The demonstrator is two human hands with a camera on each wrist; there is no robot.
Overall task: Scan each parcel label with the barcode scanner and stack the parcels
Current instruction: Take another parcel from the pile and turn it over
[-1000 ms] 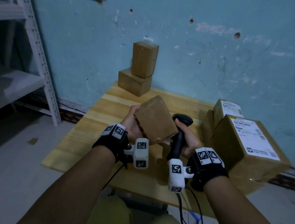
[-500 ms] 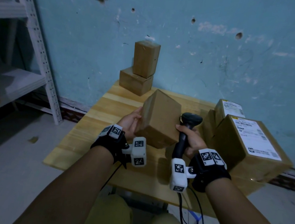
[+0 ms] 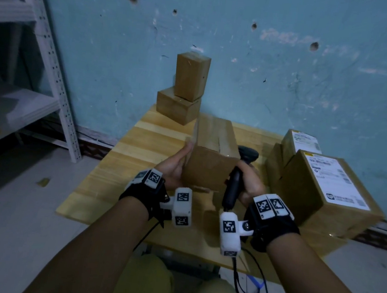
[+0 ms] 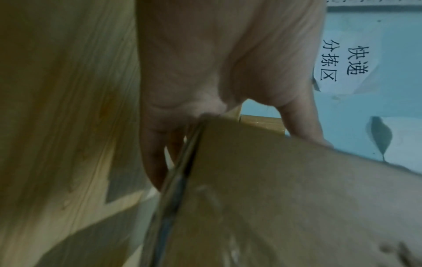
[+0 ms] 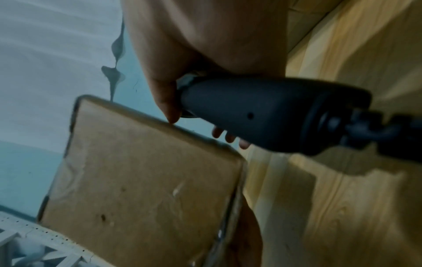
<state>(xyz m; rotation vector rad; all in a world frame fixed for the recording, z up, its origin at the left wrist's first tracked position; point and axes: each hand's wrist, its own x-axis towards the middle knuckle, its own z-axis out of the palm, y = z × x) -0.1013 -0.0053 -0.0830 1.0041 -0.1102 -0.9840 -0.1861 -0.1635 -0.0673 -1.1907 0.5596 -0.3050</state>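
Peeling blue wall behind the counter [image 3: 124, 153] — my left hand [image 3: 173, 168] grips the parcel [image 3: 209, 165] above it, my right hand [image 3: 248, 184] is wrapped round the scanner [image 3: 233, 187]. One-handed, the box could slip or topple the stack [image 3: 184, 92].

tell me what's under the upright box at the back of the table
A second plain cardboard box lies flat under the upright box, on the wooden table by the wall. Its covered top and any label are hidden.
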